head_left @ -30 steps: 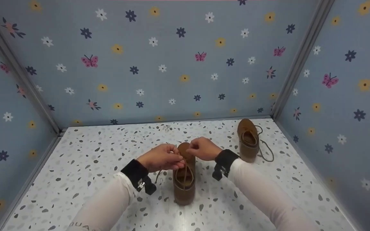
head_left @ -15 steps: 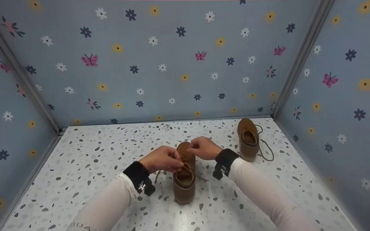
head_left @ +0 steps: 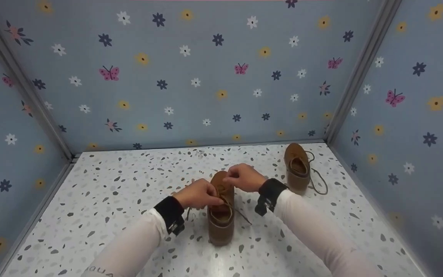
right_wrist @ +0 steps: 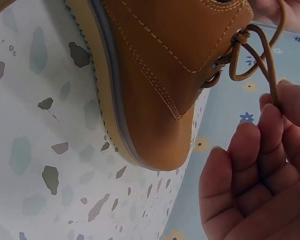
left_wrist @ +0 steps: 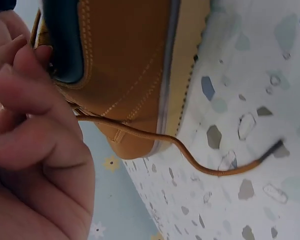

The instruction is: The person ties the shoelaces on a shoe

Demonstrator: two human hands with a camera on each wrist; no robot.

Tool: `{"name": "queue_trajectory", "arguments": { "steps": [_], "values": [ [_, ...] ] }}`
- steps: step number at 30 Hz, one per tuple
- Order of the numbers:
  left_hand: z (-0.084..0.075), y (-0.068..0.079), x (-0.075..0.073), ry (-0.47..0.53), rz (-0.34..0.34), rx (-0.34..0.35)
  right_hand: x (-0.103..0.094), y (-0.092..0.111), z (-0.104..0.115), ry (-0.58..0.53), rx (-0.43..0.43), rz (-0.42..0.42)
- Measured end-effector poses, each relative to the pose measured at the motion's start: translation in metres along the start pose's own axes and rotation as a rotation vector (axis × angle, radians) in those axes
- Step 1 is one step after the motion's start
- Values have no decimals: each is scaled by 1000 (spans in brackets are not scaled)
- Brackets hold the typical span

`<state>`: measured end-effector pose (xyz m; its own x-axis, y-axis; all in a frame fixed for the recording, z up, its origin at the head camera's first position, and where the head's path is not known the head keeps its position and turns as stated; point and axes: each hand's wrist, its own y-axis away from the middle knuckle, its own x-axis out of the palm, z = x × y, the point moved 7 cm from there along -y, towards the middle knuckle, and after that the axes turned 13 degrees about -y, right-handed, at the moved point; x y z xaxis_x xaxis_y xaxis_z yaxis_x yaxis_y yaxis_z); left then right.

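Observation:
A tan lace-up shoe [head_left: 221,231] stands on the floor between both hands, toe pointing away. My right hand [head_left: 246,178] pinches a loop of its brown shoelace [right_wrist: 271,70] between thumb and fingertips, beside the toe. The left hand [head_left: 200,194] is over the throat of the shoe, its fingers curled at the lace; in the left wrist view the curled left fingers [left_wrist: 40,135] partly hide the tongue area. One dark-tipped lace end [left_wrist: 220,171] trails from the shoe over the floor. In the head view, another lace end [head_left: 243,216] hangs off its right side.
A matching tan shoe [head_left: 297,169] stands farther back at the right, its loose lace [head_left: 323,181] spread beside it. The speckled white floor [head_left: 129,223] meets blue flowered panels [head_left: 190,77] at the back and both sides.
My left hand has moved slightly down toward the shoe's opening. The lace stretched back over the opening a second ago now hangs off the right side. The right hand has stayed in place.

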<state>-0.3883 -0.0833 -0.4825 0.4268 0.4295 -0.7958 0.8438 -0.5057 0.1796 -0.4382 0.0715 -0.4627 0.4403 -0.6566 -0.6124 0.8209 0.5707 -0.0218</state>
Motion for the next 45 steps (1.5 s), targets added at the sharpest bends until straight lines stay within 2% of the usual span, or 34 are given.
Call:
{"name": "queue_trajectory", "arguments": {
  "steps": [4,10,14,17,28,39,45],
  "values": [
    [9,2,-8,-2,-31,-45,0,0,1,-19,-1,17],
    [21,2,-30,77,-129,-70,-2,0,1,-39,-3,36],
    [24,-2,-42,109,-213,-59,-3,0,1,-51,-3,52],
    [23,-9,-44,97,-241,-38,-5,-1,3,-41,-13,53],
    [15,-30,-36,19,-183,3,-6,-3,9,-16,-18,38],
    [9,-33,-33,17,-176,63,-4,-4,11,-25,-33,53],
    [8,-34,-32,38,-168,69,-6,-3,11,-67,-27,44]
  ]
}}
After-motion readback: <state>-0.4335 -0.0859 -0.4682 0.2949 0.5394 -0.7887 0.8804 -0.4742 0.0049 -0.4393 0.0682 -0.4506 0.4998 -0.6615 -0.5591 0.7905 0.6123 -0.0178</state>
